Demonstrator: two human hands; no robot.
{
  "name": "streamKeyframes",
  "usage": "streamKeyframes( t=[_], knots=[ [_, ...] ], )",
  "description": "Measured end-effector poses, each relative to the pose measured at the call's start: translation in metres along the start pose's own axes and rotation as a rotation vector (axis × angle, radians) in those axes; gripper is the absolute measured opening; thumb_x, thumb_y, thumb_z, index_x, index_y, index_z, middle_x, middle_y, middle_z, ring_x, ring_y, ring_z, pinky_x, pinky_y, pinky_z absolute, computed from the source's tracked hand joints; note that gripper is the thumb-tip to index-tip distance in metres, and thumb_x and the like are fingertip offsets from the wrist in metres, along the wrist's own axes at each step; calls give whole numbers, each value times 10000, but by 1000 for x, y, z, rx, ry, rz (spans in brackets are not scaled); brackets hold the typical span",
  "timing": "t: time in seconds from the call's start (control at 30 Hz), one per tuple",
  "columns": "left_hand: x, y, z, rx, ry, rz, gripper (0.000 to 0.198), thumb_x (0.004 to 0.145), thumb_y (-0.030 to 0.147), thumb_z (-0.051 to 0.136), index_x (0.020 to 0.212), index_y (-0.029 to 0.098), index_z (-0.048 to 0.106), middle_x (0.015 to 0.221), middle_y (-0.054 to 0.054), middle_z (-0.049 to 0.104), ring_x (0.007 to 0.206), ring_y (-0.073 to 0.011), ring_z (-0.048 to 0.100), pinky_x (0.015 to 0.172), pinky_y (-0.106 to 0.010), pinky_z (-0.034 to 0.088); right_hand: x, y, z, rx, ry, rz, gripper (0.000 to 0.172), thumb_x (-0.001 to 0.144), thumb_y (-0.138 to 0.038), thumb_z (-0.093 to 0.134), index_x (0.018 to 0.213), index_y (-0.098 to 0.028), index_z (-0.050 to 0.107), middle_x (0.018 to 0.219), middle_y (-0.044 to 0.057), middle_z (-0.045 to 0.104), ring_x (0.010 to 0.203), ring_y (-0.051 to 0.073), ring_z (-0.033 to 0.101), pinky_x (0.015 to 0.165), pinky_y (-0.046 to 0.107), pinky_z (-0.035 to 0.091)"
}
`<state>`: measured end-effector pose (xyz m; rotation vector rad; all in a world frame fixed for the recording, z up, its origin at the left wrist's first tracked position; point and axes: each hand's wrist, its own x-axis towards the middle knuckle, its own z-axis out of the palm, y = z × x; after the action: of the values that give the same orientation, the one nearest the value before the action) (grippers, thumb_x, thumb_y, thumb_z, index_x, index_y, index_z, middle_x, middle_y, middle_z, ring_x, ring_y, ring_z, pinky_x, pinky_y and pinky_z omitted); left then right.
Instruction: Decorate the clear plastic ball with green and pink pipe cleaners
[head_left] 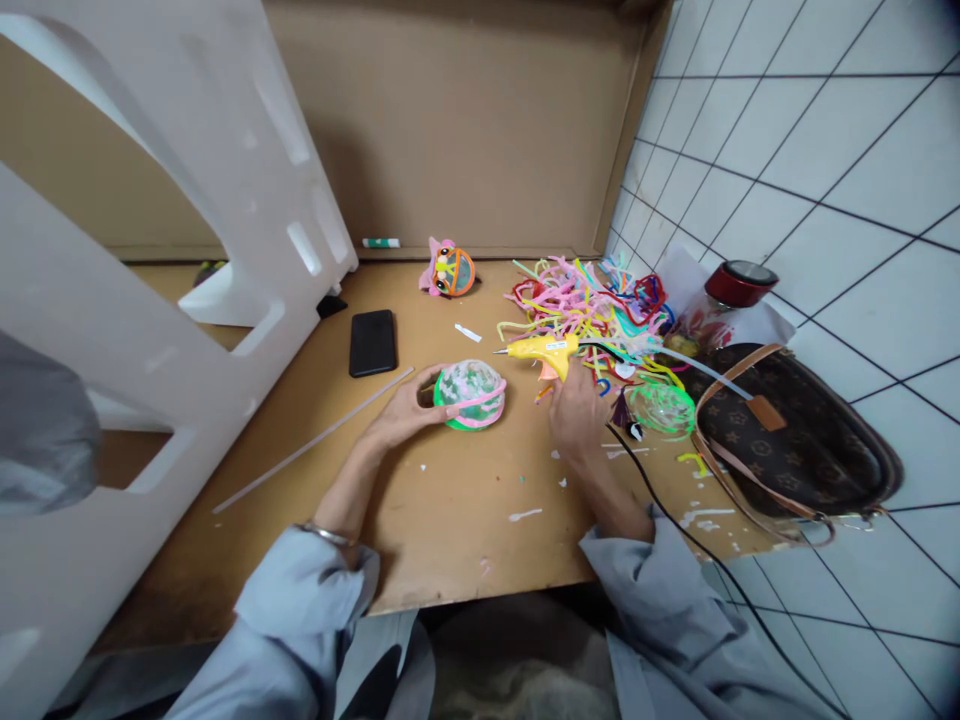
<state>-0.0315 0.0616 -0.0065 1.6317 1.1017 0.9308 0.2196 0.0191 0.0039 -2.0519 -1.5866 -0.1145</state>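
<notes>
My left hand (pixel 409 408) is closed on a clear ball (pixel 471 393) wrapped with a green and a pink pipe cleaner, just above or on the table. In my right hand (pixel 579 415) is a yellow hot glue gun (pixel 541 348), gripped by its handle. Its metal nozzle points left, up and to the right of the ball, apart from it. A clear glue stick sticks out behind the gun toward the right. Beyond the gun lies a heap of colourful pipe cleaners (pixel 570 290).
A decorated ball with a face (pixel 448 268), a black phone (pixel 373 343), a glue stick tube (pixel 381 243) and a thin white strip (pixel 315 440) lie on the table (pixel 465 530). At right are a brown handbag (pixel 810 430), a green-wrapped ball (pixel 664 408) and a red-lidded jar (pixel 739 285). A white plastic panel (pixel 247 130) stands left.
</notes>
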Motion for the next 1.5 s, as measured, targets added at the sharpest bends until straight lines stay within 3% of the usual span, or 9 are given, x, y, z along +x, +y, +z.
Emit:
streamKeyframes(
  t=[0.3,0.47,0.67,0.9,1.1,1.17,1.3,1.4,1.5],
  knots=[
    [1,-1,0,-37,-7,-1,831,562,560,872,1260,183,625,1314,-167,671,1177,-371,652,1011,-475,549,-18,-14,-8,310,165,-197,632,909,-368,454,1445,-43,374,1229,256,592,1154,371,578,931,533,508],
    [1,-2,1,-22,-3,20,800,579,531,870,1255,180,624,1300,-163,681,1164,-358,661,1003,-461,557,-23,-15,-7,375,189,-226,524,999,-395,310,1408,-99,449,1194,220,601,1142,343,575,978,548,488],
    [3,-4,5,-42,3,19,834,561,542,873,1257,156,623,1335,-165,664,1200,-370,646,1028,-462,543,-31,-13,-8,357,261,-311,490,1010,-429,323,1345,-143,538,1117,188,602,1059,309,592,946,506,512],
    [2,-2,7,-47,-11,17,866,581,547,861,1308,156,598,1353,-166,654,1249,-374,619,1080,-487,504,-34,-11,-24,256,237,-168,495,996,-405,361,1359,-110,520,1081,213,575,1096,368,566,943,577,487],
    [1,-2,7,-62,-16,5,909,565,589,860,1315,152,589,1385,-174,633,1263,-377,612,1071,-478,512,-15,-15,-34,220,339,-165,379,959,-331,426,1260,-141,557,1114,192,577,1088,339,587,910,502,502],
    [2,-3,7,-69,-19,-1,929,557,588,866,1323,148,579,1385,-179,633,1268,-381,608,1082,-491,500,-1,-9,-30,265,346,-138,358,958,-327,419,1250,-164,545,1164,185,590,1135,333,584,945,495,481],
    [7,-7,12,-130,-42,10,945,553,555,876,1337,133,559,1439,-206,583,1318,-389,570,1126,-513,455,15,3,-15,406,190,-7,413,898,-344,473,1270,-167,506,1044,139,662,959,300,640,818,415,509],
    [13,-10,17,-168,-98,19,975,560,521,883,1382,143,520,1493,-215,528,1341,-380,555,1137,-512,442,13,6,-4,489,93,48,442,869,-362,480,1245,-132,516,1017,147,674,885,286,641,760,391,509],
    [18,-10,20,-210,-136,10,1029,575,512,880,1448,177,451,1519,-212,504,1335,-366,565,1119,-510,462,7,5,4,532,95,27,465,886,-366,442,1273,-114,500,1061,169,668,940,292,630,782,400,508]
  ],
)
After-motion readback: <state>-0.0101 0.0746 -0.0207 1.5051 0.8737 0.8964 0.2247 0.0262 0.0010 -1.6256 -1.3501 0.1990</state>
